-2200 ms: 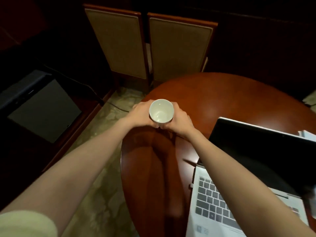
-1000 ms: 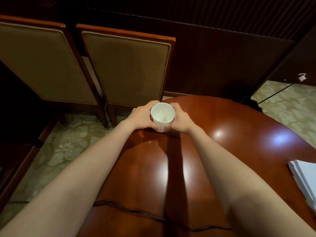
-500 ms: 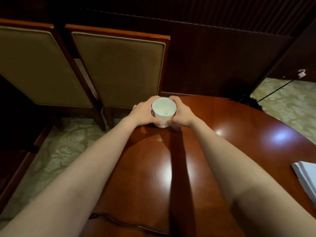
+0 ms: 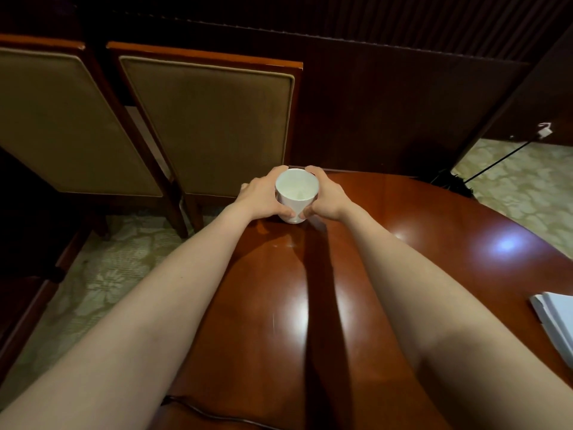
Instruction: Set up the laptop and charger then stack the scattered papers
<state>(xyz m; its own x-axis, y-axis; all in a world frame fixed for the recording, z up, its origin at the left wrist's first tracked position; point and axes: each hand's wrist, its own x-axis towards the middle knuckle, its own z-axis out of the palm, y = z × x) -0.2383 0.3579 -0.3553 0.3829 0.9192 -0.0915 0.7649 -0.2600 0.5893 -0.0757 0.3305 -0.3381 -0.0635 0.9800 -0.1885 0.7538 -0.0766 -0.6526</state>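
A white cup (image 4: 296,193) stands on the far edge of the round, polished wooden table (image 4: 403,243). My left hand (image 4: 262,197) wraps its left side and my right hand (image 4: 327,197) its right side, both arms stretched out over the table. A stack of white papers (image 4: 555,321) lies at the table's right edge, partly cut off by the frame. A dark cable (image 4: 198,411) runs across the near part of the table, below my arms. The laptop is out of view.
Two padded wooden chairs (image 4: 204,125) stand just beyond the table's far left edge. A dark panelled wall (image 4: 403,103) is behind. Patterned carpet (image 4: 105,274) shows at left and far right, where another dark cord (image 4: 496,162) crosses it.
My view has swung away from the laptop toward the table's far edge. Both hands have kept hold of the cup, carrying it farther out and down toward the table near the chairs.
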